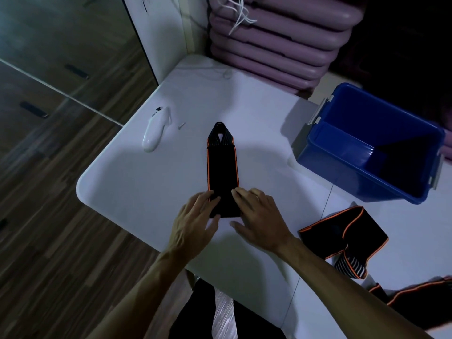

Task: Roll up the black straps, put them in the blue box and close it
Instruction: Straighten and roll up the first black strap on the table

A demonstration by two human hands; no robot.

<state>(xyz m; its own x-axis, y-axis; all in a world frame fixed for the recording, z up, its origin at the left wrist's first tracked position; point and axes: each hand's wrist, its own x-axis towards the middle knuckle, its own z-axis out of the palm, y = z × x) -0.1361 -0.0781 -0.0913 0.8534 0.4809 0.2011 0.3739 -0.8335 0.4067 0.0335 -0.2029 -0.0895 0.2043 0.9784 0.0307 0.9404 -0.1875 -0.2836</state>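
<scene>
A black strap (222,165) with orange edges lies flat on the white table (137,182), its looped tip pointing away from me. My left hand (195,221) and my right hand (259,216) both grip its near end, which is folded or rolled under my fingers. A second black strap (347,233) lies crumpled at the right, and part of a third black strap (415,297) shows at the lower right edge. The blue box (371,145) stands open and looks empty at the right; its lid is not visible.
A white handheld device (155,129) and a small white bit (181,125) lie at the table's far left. Stacked purple mats (276,37) and white cords (239,13) sit behind the table. Wooden floor lies to the left.
</scene>
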